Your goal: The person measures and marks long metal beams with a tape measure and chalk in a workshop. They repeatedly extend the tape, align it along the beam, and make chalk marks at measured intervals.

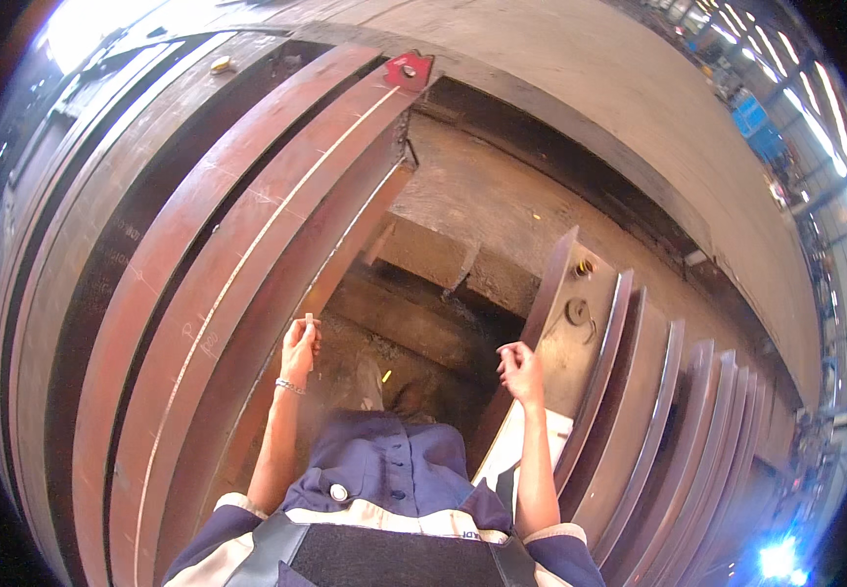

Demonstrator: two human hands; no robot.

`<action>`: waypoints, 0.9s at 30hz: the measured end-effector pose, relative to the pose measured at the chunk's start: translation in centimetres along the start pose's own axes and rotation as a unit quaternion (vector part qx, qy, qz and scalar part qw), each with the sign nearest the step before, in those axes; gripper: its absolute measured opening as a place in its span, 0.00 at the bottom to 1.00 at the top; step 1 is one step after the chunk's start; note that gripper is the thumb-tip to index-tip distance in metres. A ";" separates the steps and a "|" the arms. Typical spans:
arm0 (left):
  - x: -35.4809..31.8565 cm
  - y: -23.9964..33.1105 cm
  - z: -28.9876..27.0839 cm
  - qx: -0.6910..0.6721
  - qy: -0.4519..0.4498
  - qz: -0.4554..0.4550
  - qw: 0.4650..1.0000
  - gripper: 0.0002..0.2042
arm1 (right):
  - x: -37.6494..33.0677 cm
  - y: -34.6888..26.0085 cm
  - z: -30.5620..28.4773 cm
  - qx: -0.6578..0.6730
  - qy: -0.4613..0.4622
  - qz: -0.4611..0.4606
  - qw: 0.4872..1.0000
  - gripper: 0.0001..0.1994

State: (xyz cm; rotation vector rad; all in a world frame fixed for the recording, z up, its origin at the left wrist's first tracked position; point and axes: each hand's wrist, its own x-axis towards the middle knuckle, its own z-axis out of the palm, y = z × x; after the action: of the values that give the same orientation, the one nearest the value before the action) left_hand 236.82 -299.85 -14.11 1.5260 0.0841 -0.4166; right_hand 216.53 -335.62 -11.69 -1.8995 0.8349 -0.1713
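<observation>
My left hand (298,354) is raised beside the long brown steel beam on the left, its fingers pinched round a small pale stick (309,319) that looks like chalk. Along the top of that steel beam (237,210) runs a thin pale strip (247,259), resembling a tape measure blade. A red angular block with a hole (409,70) sits at the beam's far end, by the strip's end. My right hand (521,374) hangs in front of the right-hand beams with its fingers curled; whether it holds anything is hidden. Faint white marks show on the left beam.
More beams (639,391) stand in a row at the right. On the nearest lie a dark round disc (577,312) and a yellow-and-black round item (584,266). A small yellow round thing (221,65) rests far left. Bright welding light (778,560) flares lower right.
</observation>
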 end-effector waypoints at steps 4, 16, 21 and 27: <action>2.9 3.6 3.2 -0.014 0.048 -0.064 0.997 0.09 | 9.4 -3.4 -2.8 0.029 -0.025 0.021 0.999 0.09; 19.9 12.1 16.7 -0.049 0.035 -0.005 0.998 0.14 | 33.9 -15.7 -4.4 0.038 -0.049 -0.056 0.997 0.08; 25.9 19.3 20.0 -0.016 -0.027 0.021 0.999 0.16 | 38.1 -20.0 -4.8 0.049 -0.047 -0.033 0.997 0.08; 30.0 24.6 21.4 0.002 -0.001 0.049 0.999 0.14 | 43.1 -22.9 -4.1 0.035 -0.070 -0.044 0.996 0.08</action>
State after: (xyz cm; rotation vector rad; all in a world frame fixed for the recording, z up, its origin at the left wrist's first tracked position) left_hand 267.99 -327.32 1.18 1.5262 0.0057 -0.3403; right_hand 257.81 -359.56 -0.67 -1.8612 0.6426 -0.1177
